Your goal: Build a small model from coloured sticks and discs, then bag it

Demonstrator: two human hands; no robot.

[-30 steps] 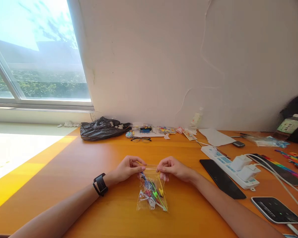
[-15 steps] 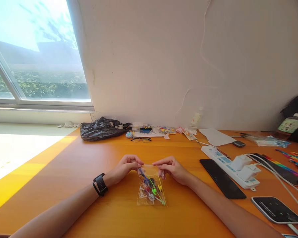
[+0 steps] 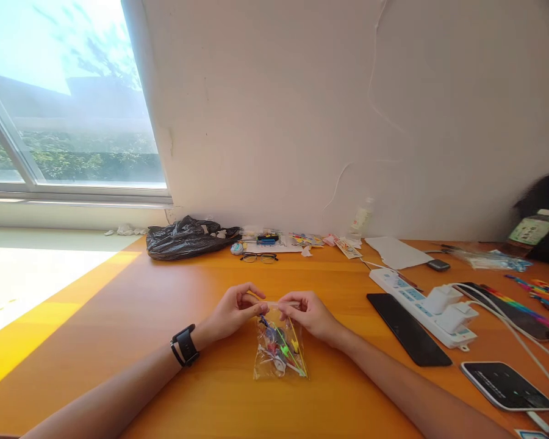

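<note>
A clear plastic zip bag stands or hangs just over the wooden table, filled with small coloured parts: blue, green, yellow, red and white pieces and a thin yellow-green stick. My left hand, with a black watch on its wrist, pinches the bag's top edge at the left corner between thumb and fingers. On the other side my right hand grips the same top edge, thumb in front and fingers curled behind. Whether the bag's mouth is sealed I cannot tell.
To the right lie a black phone, a white power strip with chargers and cables, and a charging pad. Along the wall are a black plastic bag, eyeglasses, white paper and a bottle.
My right hand has shifted slightly left along the bag's top, its fingers now curled. My left thumb has moved a little right and the left fingers have lifted slightly.
</note>
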